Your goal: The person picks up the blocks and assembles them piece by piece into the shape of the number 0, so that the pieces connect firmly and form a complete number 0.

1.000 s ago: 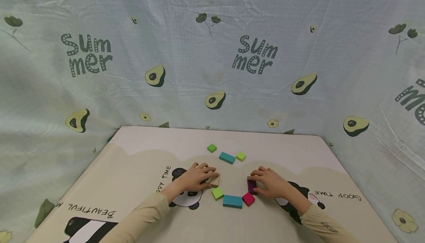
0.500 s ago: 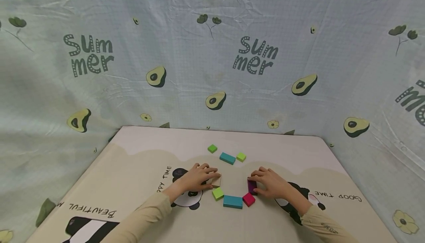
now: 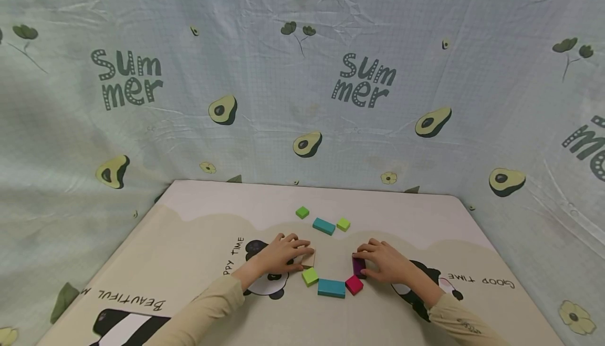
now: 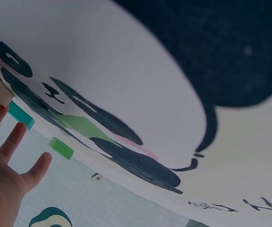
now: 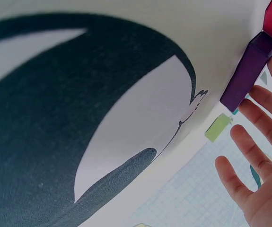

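In the head view my left hand (image 3: 280, 255) pinches a plain wooden block (image 3: 309, 259) by its ends, thumb at the near end and a finger at the far end. My right hand (image 3: 385, 262) holds a purple block (image 3: 358, 266) the same way, its other fingers spread in the right wrist view. Both blocks lie lengthwise away from me on the table. A lime green block (image 3: 310, 276) sits at the wooden one's near end. A crimson block (image 3: 354, 284) meets the purple one's near end. Between these two corners lies a long teal block (image 3: 331, 287).
Farther back on the table (image 3: 406, 215) are another teal block (image 3: 323, 226), a lime block (image 3: 343, 224) and a green block (image 3: 302, 212). The tabletop has printed pandas and lettering. A patterned cloth (image 3: 264, 73) hangs behind and at the sides.
My left hand has shifted slightly right with the wooden block, nearer the lime corner block. The right hand and the purple block have stayed in place.
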Available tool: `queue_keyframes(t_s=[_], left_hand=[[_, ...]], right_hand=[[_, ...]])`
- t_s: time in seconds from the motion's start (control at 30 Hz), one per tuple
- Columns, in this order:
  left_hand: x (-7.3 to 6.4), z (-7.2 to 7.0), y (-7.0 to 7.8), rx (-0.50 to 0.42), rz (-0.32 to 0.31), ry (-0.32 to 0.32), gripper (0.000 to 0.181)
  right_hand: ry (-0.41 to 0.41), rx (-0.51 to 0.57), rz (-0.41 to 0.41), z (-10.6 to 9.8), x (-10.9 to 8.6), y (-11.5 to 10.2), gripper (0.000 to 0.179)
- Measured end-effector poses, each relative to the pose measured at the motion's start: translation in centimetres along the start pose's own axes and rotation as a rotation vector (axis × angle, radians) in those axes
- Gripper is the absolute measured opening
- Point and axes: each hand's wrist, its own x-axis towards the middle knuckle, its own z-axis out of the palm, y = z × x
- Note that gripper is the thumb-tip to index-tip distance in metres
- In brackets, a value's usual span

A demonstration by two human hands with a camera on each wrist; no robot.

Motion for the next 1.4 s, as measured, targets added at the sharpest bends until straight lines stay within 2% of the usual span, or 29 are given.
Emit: queue_keyframes(t_s=[0.43,0.7,0.83,0.97,1.2,1.4], left_hand=[[-0.1,-0.3,0.2,0.000,-0.014,-0.002,0.045],[-0.4,-0.8,0.1,0.006,0.018,0.050,0.040],[-0.7,-1.1,0.4,0.035,0.039,0.073,0.037],[-0.9,-1.3,1.0,0.048,0.043,0.065,0.034],[-1.1,-1.2,1.5,0.096,0.064,0.071,0.027],[-1.0,-1.4,1.7,0.064,0.045,0.048,0.030]], right_hand=[[-0.051,0.016,0.041,-0.2,0.0,-0.3,0.037],[-0.017,-0.010,0.014,-0.1,0.1,-0.2,0.037],[-0.032,0.003,0.033,-0.1,0.0,-0.3,0.038],[-0.047,0.016,0.053,-0.2,-0.1,-0.3,0.038],[-0.019,0.006,0.027,0.1,-0.1,-0.1,0.038],[-0.031,0.015,0.047,0.1,-0.1,-0.2,0.038]])
